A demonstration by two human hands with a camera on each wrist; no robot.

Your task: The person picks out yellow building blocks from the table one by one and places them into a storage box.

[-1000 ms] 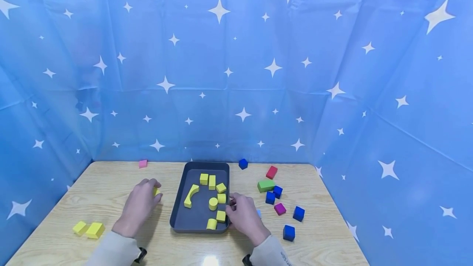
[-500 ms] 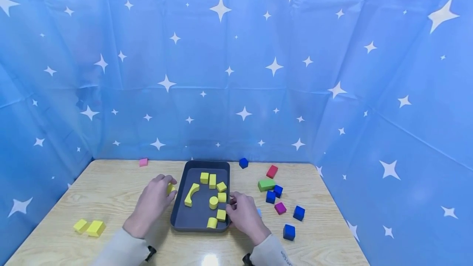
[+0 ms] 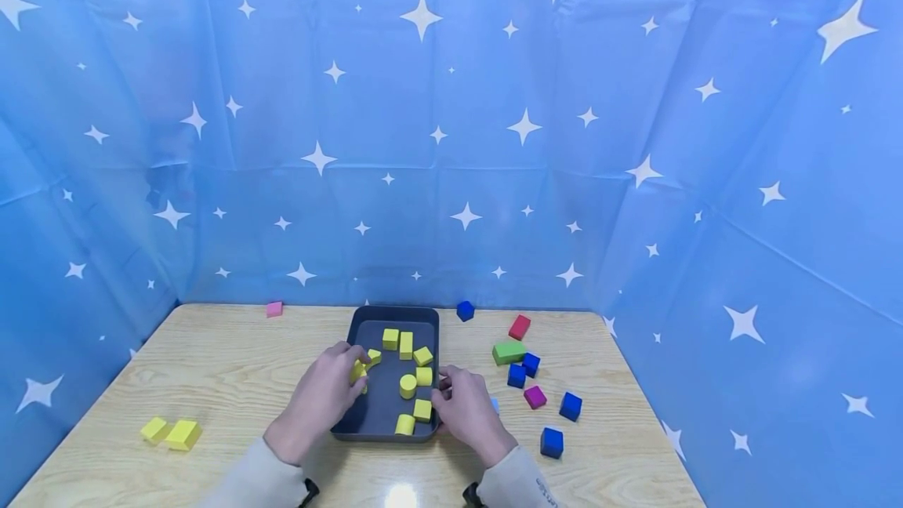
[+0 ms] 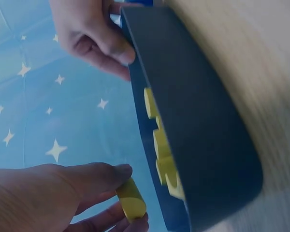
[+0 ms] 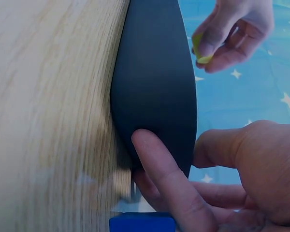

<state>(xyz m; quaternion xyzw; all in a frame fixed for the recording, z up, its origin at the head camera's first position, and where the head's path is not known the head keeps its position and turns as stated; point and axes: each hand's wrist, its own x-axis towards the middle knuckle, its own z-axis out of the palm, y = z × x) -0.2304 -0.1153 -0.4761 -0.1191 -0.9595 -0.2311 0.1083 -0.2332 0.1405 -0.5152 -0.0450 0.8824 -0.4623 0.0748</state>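
Observation:
My left hand (image 3: 319, 392) is over the left side of the dark grey tray (image 3: 388, 321), pinching a small yellow block (image 4: 131, 200) between thumb and fingers. The block is above the tray's rim, with one rounded face showing. My right hand (image 3: 471, 408) grips the tray's right wall, thumb at the rim and fingers against the outside (image 5: 159, 154). Inside the tray lie several yellow blocks, among them a cylinder (image 3: 407, 386) and a curved arch block (image 3: 375, 356), partly hidden behind my left hand.
Two yellow blocks (image 3: 183, 435) lie on the wooden table (image 3: 233, 367) at left, a pink block (image 3: 273, 309) at the back. Right of the tray are several blue blocks (image 3: 552, 442), a green block (image 3: 508, 352), a red block (image 3: 519, 327) and a magenta block (image 3: 534, 397). A starry curtain (image 3: 451, 139) surrounds the table.
My left hand has moved right with the yellow block, from the table beside the tray to above its left side. My right hand has stayed on the tray's right wall.

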